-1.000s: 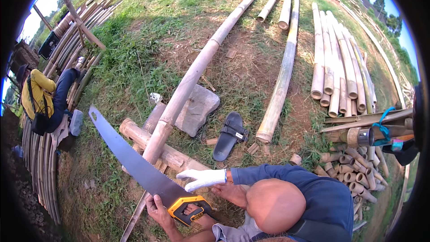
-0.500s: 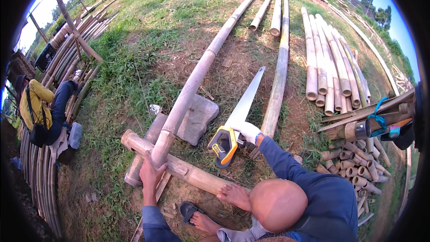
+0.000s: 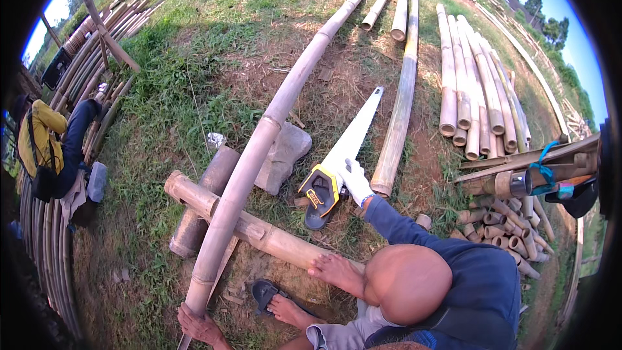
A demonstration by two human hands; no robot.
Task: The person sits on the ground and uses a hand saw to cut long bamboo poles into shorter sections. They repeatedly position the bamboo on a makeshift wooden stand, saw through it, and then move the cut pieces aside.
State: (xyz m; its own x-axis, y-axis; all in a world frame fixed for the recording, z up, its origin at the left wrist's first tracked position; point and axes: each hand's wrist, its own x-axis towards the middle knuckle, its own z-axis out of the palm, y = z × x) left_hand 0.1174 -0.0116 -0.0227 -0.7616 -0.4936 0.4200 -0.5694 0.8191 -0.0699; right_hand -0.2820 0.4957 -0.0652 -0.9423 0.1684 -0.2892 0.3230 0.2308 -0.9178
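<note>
My left hand, bare, is closed around the near end of a long bamboo pole that runs away up the middle. The pole lies over a thick cross log, and my bare foot presses on that log. My right hand, in a white glove, reaches forward and grips a handsaw at the base of its blade. The saw lies on the ground, and its yellow-and-black handle rests on a black sandal.
A grey stone and a short thick bamboo piece lie beside the pole. Another pole lies right of the saw. Stacked bamboo and cut stubs are at right. A person in yellow crouches at left. A second sandal lies by my other foot.
My right hand swung the saw from the left across to the right and laid it on the ground. My left hand moved down to the pole's near end.
</note>
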